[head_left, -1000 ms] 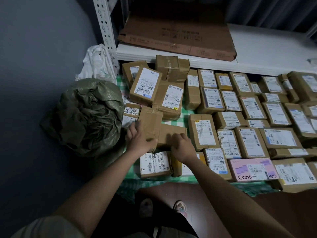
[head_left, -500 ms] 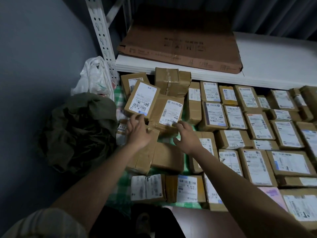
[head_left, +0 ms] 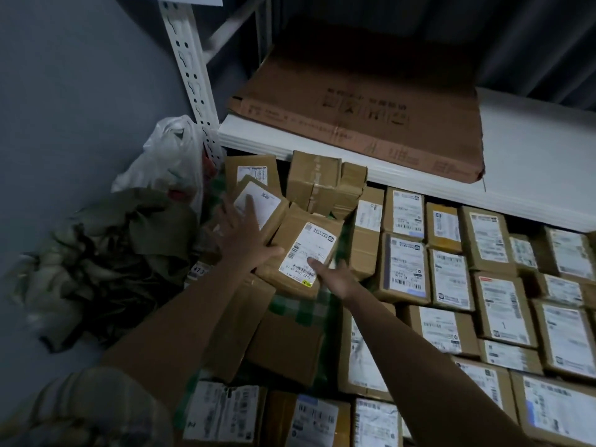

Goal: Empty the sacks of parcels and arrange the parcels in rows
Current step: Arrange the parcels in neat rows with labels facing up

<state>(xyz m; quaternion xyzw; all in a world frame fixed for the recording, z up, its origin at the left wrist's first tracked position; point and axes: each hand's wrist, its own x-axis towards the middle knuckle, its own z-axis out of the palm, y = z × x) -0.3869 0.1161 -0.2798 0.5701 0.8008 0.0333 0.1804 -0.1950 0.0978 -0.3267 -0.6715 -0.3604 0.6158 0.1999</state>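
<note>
The sorting step was in hand, by my reading: the crumpled olive-green woven sack [head_left: 106, 262] lay slumped and seemingly emptied against the grey wall at the left, with a white plastic bag [head_left: 167, 156] behind it by the white perforated shelf post [head_left: 190, 75]; the labelled brown cardboard parcels [head_left: 451, 285] already stood in tidy rows across the right of the floor, under the white shelf board [head_left: 532, 175] that carried a flattened brown carton [head_left: 371, 101]; what remained untidy was a small heap at the near-left corner of those rows. The left hand [head_left: 245, 233] lay flat with its fingers spread and straight on the white label of a tilted brown box [head_left: 258, 204] at the top of the heap, pressing rather than gripping; the right hand [head_left: 335, 279] reached to the near edge of a second tilted brown parcel with a large barcode label [head_left: 303, 253], its forefinger touching the label; whether the other fingers curled under the edge could not be told. Plain unlabelled brown boxes [head_left: 283, 346] lay beneath the forearms on a green-and-white checked cloth [head_left: 303, 308]. The next move, I judged, called for a firm hold on one tilted box; the heap might slide otherwise; then a lift and a placing label-up in line with the nearest row.
</note>
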